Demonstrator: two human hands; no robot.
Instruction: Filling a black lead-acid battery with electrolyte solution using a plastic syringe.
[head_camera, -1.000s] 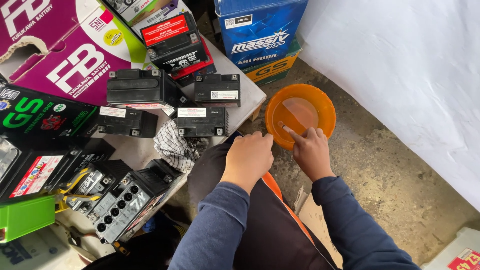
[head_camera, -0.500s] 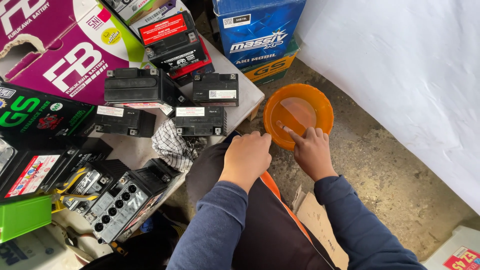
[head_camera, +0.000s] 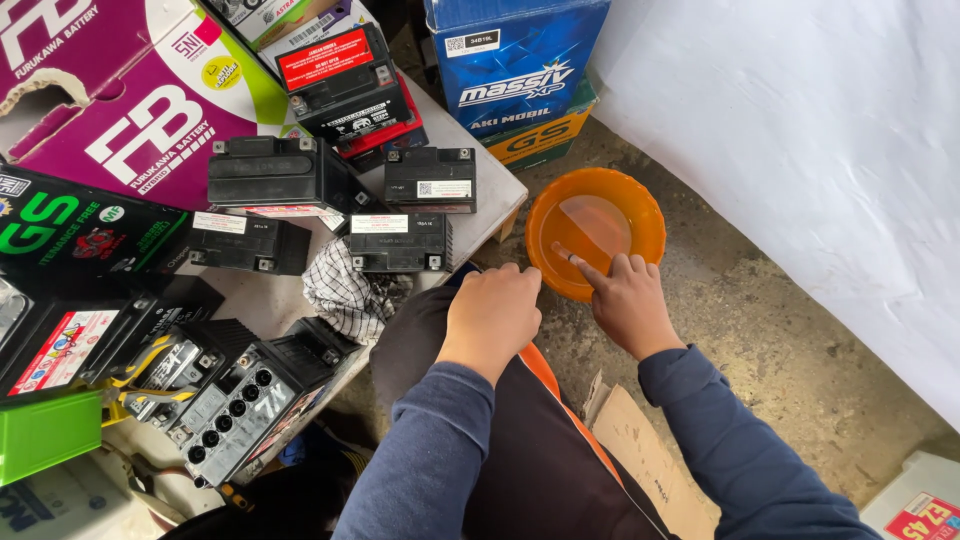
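An orange plastic basin (head_camera: 640, 205) with a little clear liquid stands on the concrete floor. My right hand (head_camera: 622, 300) rests at its near rim, the forefinger stretched into the liquid. My left hand (head_camera: 492, 312) lies closed on my knee, holding nothing that I can see. Both arms wear dark blue sleeves. Just left of my knee, several small black batteries (head_camera: 400, 240) sit on a low white table (head_camera: 495, 205), with a checked rag (head_camera: 345, 295) beside them.
Purple, black and blue battery cartons (head_camera: 150, 120) crowd the back and left. A white sheet (head_camera: 800, 150) hangs on the right. Flat cardboard (head_camera: 640, 455) lies on the floor by my right leg. A green box (head_camera: 45, 435) is at lower left.
The hands have hardly moved. My right forefinger stays in the basin; the view has shifted only slightly.
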